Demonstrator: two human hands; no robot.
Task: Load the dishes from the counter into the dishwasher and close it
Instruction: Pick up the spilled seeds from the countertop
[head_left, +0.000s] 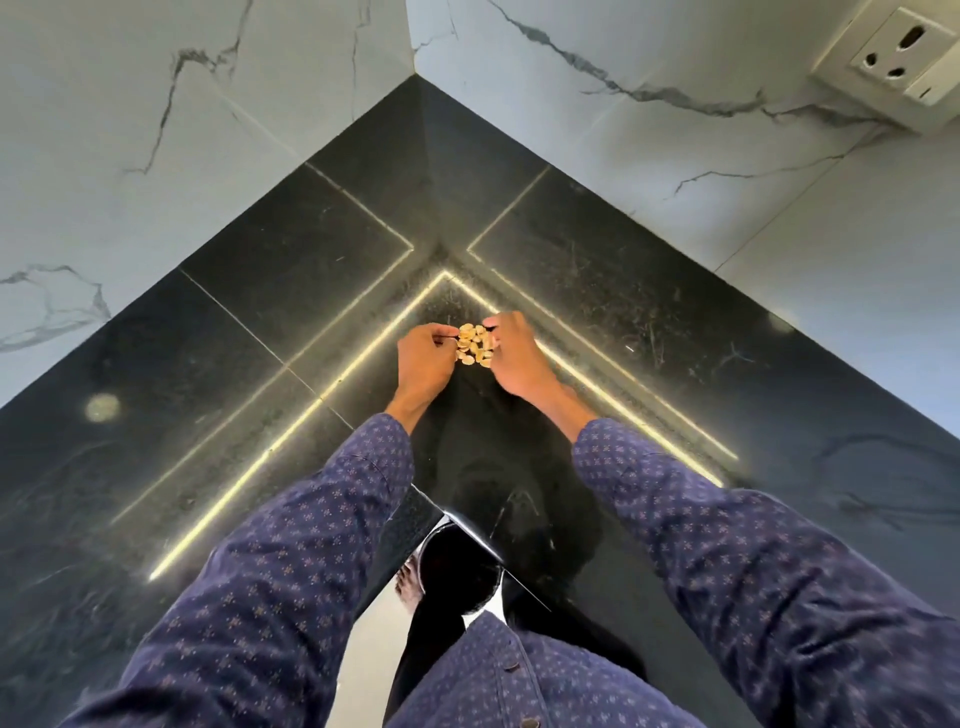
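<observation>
Both hands meet at the counter's (649, 291) inner corner: left hand (426, 358) and right hand (511, 358) each pinch the small yellow-patterned item (474, 344) between them; no dishes or dishwasher visible.

We cannot tell what the small yellow pieces (474, 345) between our hands are; they are too small, and our fingers cover their edges. The fingertips of our left hand (425, 358) and right hand (511, 356) curl out of sight, so we cannot say whether a dark thin thing at the left fingers is held. The wall socket (896, 62) is cut off by the picture's right edge. Both sleeves (270, 571) run out at the bottom edge. The dark surface (156, 415) is cropped left and right, and our arms hide its near corner. A foot (408, 584) shows only in part below that corner.
</observation>
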